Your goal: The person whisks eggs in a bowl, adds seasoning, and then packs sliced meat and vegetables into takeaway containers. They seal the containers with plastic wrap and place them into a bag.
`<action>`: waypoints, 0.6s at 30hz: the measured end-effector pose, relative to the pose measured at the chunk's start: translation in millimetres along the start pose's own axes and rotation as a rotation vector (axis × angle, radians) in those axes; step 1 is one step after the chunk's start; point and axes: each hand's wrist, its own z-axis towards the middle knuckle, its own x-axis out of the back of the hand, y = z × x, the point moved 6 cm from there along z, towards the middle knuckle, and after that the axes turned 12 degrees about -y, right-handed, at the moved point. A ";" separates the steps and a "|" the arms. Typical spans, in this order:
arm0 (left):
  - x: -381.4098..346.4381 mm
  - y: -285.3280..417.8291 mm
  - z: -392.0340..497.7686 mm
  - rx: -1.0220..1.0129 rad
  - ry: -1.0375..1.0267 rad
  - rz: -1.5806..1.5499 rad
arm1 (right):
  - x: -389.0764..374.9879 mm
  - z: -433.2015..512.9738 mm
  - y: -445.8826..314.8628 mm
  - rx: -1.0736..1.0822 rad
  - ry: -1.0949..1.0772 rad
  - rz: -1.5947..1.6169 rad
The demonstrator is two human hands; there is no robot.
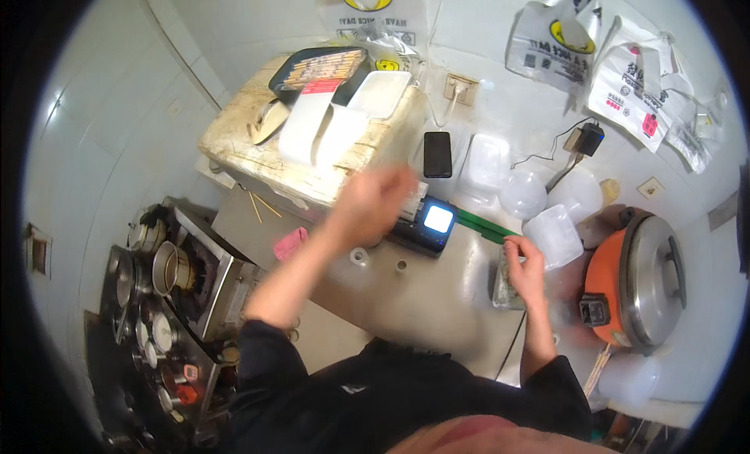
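My left hand (370, 206) is blurred, with its fingers bent, over the left end of a small black printer (423, 238) with a lit screen. Beside its fingertips a slip of printed paper (415, 199) shows at the printer; whether the fingers touch it is unclear. On the right, my right hand (527, 272) pinches the near end of a long green strip (481, 224), whose far end reaches behind the printer. Below that hand stands a clear container (505, 285), partly covered by it.
A worn chest (234, 134) at the back left bears a tray of wrapped chopsticks (322, 67) and a paper strip (304, 129). Behind the printer lie a phone (437, 155) and plastic tubs (489, 161). An orange cooker (609, 284) stands right, a stove (205, 272) left.
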 end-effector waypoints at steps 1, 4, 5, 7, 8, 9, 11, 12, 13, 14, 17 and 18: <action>40.7 2.8 39.9 0.043 0.130 0.161 | -21.4 1.9 -11.9 0.028 -0.028 0.024; 126.5 8.0 177.5 -0.193 0.199 0.468 | -86.6 -19.0 -31.9 -0.016 -0.193 -0.044; 139.6 -11.1 218.7 -0.056 0.124 0.568 | -101.8 -33.1 -33.9 -0.047 -0.207 -0.090; 142.2 -61.1 275.6 0.211 -0.100 0.851 | -122.0 -67.5 -26.8 -0.187 -0.212 -0.046; 141.7 -87.7 292.9 0.333 -0.232 1.040 | -126.7 -85.6 -21.1 -0.247 -0.196 -0.020; 138.7 -105.3 304.9 0.311 -0.279 1.171 | -129.7 -104.0 -14.3 -0.304 -0.179 0.007; 133.0 -129.1 322.6 0.242 -0.288 1.245 | -126.6 -143.6 0.7 -0.457 -0.025 -0.078; 136.7 -132.0 332.5 0.203 -0.247 1.186 | -123.9 -160.1 8.9 -0.541 0.057 -0.107; 141.5 -133.0 340.3 0.177 -0.233 1.125 | -123.2 -172.7 14.3 -0.569 0.090 -0.121; 149.5 -126.5 346.2 0.092 -0.189 1.024 | -121.7 -183.7 19.5 -0.613 0.121 -0.125; 191.3 -88.4 345.7 -0.132 -0.068 0.676 | -126.3 -192.0 26.9 -0.633 0.134 -0.126; 208.6 -71.0 332.4 -0.227 0.026 0.548 | -129.1 -189.8 28.9 -0.663 0.124 -0.113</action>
